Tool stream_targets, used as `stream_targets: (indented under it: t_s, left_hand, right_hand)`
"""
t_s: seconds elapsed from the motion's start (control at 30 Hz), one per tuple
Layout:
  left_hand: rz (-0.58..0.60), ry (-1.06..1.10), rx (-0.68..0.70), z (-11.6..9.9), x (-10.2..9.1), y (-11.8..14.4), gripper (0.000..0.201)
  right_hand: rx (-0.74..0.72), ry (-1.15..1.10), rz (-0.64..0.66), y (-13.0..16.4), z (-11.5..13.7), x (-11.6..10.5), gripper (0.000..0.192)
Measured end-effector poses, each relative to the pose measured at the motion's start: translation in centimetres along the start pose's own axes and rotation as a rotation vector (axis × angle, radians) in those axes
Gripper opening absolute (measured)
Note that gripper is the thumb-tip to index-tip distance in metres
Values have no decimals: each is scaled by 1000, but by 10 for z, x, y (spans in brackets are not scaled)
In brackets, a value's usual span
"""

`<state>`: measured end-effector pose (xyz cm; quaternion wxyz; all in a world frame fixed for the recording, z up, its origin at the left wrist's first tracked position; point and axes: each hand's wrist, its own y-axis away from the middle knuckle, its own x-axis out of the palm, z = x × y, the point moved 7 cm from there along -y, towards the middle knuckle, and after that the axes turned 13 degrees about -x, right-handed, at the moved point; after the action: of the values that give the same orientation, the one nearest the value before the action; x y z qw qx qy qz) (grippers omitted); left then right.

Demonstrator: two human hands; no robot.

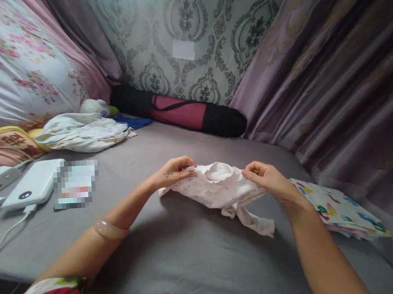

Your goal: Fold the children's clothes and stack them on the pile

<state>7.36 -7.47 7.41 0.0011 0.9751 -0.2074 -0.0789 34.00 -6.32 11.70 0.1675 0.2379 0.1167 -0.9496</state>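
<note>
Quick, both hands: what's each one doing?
Left hand: closed, pinching the pale garment beside its neckline.
Right hand: closed, pinching the same garment across the neckline.

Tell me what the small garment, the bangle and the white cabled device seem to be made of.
Small garment: matte fabric, probably cotton knit, since it creases and hangs softly. Bangle: polished, possibly stone or resin, given its pale, glossy surface. White cabled device: likely smooth, hard plastic, judging by its rigid shape and slight sheen.

Garment (215, 193): thin, matt, creased cloth. Bed sheet (189, 257): matt cloth, lightly wrinkled. Power bank (36, 181): smooth, glossy plastic. Curtain (314, 79): satiny cloth.
</note>
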Motion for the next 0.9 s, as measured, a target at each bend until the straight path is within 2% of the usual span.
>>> stream_targets:
  t_s: [0.2, 0.37, 0.5, 0.57, 0.67, 0.77, 0.9]
  left_hand:
    - [-30, -8, -57, -2, -11, 7, 30]
    - [-253, -131, 71, -21, -25, 18, 27]
    - [-304, -44, 20, -35, -25, 21, 28]
    - [-346, -22, 18, -48, -28, 22, 27]
    - [-407, -118, 66, -75, -35, 23, 25]
    - [-365, -250, 150, -106, -42, 25, 23]
    - [-284, -424, 192, -143, -49, 28, 27]
  right_hand:
    - [-8, 17, 31, 4, 8, -1, 38]
    - [-58, 55, 113, 5, 31, 6, 39]
    - [-147, 191, 78, 1, 53, 8, 37]
    - [-177, 221, 42, -3, 60, 7, 36]
    - [-244, 230, -9, -9, 71, 6, 34]
    - [-321, 255, -42, -15, 85, 4, 34]
    - [-354, 254, -88, -21, 103, -1, 38]
